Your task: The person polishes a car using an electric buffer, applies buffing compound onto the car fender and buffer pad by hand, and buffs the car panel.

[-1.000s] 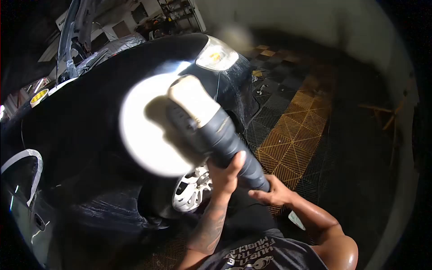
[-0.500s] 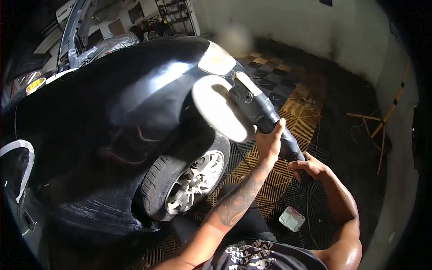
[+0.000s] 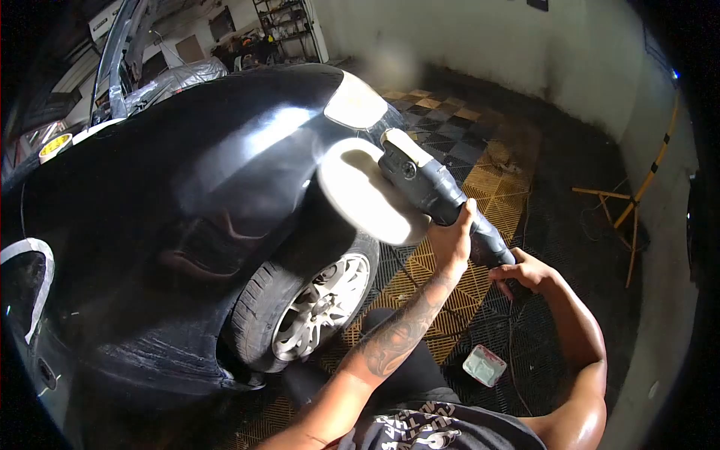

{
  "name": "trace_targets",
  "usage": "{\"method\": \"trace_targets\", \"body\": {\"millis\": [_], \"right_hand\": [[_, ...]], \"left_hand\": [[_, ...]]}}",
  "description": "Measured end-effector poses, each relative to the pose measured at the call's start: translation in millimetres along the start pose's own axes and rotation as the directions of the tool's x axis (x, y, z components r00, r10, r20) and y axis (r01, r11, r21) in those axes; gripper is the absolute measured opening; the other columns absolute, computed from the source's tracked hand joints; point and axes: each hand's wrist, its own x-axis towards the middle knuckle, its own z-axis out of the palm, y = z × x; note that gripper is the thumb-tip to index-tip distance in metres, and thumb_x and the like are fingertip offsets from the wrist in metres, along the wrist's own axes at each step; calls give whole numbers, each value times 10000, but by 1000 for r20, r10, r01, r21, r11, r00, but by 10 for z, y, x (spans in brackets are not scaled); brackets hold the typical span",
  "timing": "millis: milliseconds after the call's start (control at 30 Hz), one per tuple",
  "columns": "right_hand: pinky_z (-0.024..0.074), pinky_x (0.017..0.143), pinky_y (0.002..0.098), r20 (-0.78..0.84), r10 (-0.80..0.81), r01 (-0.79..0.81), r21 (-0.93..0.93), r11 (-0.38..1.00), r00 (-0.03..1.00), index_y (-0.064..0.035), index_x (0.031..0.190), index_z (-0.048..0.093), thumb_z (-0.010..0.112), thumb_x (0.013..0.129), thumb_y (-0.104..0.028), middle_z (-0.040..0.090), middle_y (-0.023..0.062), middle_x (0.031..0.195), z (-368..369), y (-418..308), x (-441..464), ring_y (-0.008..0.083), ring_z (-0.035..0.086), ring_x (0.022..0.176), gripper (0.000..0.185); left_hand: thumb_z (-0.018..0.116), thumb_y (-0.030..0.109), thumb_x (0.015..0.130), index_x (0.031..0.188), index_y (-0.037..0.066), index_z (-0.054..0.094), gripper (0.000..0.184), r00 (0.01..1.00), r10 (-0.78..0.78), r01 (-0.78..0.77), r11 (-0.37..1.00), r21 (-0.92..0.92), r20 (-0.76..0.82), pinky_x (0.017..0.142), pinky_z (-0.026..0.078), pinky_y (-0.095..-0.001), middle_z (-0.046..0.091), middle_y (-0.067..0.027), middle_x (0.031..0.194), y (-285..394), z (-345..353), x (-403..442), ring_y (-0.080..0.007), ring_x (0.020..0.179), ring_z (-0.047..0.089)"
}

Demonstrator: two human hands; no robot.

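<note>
A black car polisher point(image 3: 435, 187) with a wide white pad point(image 3: 367, 195) is held up at the front fender point(image 3: 247, 165) of a black car. The pad is tilted, its face toward the fender edge above the wheel; I cannot tell whether it touches. My left hand point(image 3: 452, 238) is wrapped round the middle of the polisher's body, thumb on top. My right hand point(image 3: 528, 271) grips the rear end of the polisher, fingers curled round it. The masked headlight point(image 3: 355, 102) lies just beyond the pad.
Below the fender is the front wheel point(image 3: 322, 307). A small tray point(image 3: 484, 365) sits on the tiled floor point(image 3: 495, 180), near a thin cable point(image 3: 511, 341). A yellow-black stand point(image 3: 634, 199) rises by the right wall. A yellow tape roll point(image 3: 55, 146) rests on the car at left.
The polisher's rear end and my right hand have shifted slightly right, and the pad sits a little lower. The whole view has moved slightly. Both hands keep their hold.
</note>
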Motion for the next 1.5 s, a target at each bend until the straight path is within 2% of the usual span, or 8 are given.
{"method": "trace_targets", "body": {"millis": [100,267,467,900,1000,1300,1367,1500], "right_hand": [[512,672,329,-123,-16,17,10,1000,992,21,884,629,755,805,-306,660,83,751,39,-115,-7,156,608,610,359],[484,570,328,-151,152,-147,48,988,977,55,1110,487,770,807,-321,657,97,841,-23,-318,18,162,594,554,559],[489,603,320,-94,152,-148,49,988,984,47,1084,507,764,812,-324,651,89,784,-47,-242,28,151,589,579,527],[499,498,319,11,84,-85,65,994,996,16,1100,461,736,855,-216,624,92,710,284,-412,64,165,588,526,436],[495,486,305,155,-135,111,151,982,979,13,849,645,673,861,-243,627,55,658,548,-16,158,138,593,527,257],[508,650,254,281,-620,392,571,722,732,13,1216,518,687,928,-256,647,83,898,1920,-203,381,112,619,733,429],[509,655,253,433,-642,63,797,600,633,-6,1355,407,622,967,-229,632,108,942,2241,-262,330,115,616,747,496],[468,517,265,358,-701,182,802,569,616,-26,1292,444,578,996,-288,538,29,753,2542,-412,315,102,538,578,417]], "left_hand": [[830,370,771,1308,-98,448,808,997,-54,51,997,65,46,957,486,-389,596,-155,1201,46,35,157,-232,1062,596],[841,391,752,1148,-88,602,665,967,-236,231,971,60,95,885,510,-364,640,-156,1105,195,152,281,-218,965,621],[792,253,836,938,-40,692,326,1000,-7,6,1000,16,23,717,508,-293,684,-54,879,263,175,170,-127,753,617],[797,211,831,978,-9,656,299,978,139,-145,989,31,154,702,510,-271,674,-38,890,574,-39,155,-106,756,620],[804,228,813,1001,-15,637,350,981,151,-170,973,159,124,752,526,-291,675,-56,921,667,-321,-64,-120,787,632],[754,285,785,1087,-1,615,438,975,8,-78,947,313,221,732,553,-312,658,-68,912,1711,-1151,-121,-169,794,664],[722,304,782,1099,-27,597,475,978,25,-90,946,311,208,728,584,-341,662,-101,898,1997,-1176,-230,-209,803,684],[655,449,837,1300,-28,454,694,947,-55,-89,903,420,318,803,571,-374,619,-147,1030,2303,-1393,-273,-250,890,668]]}}
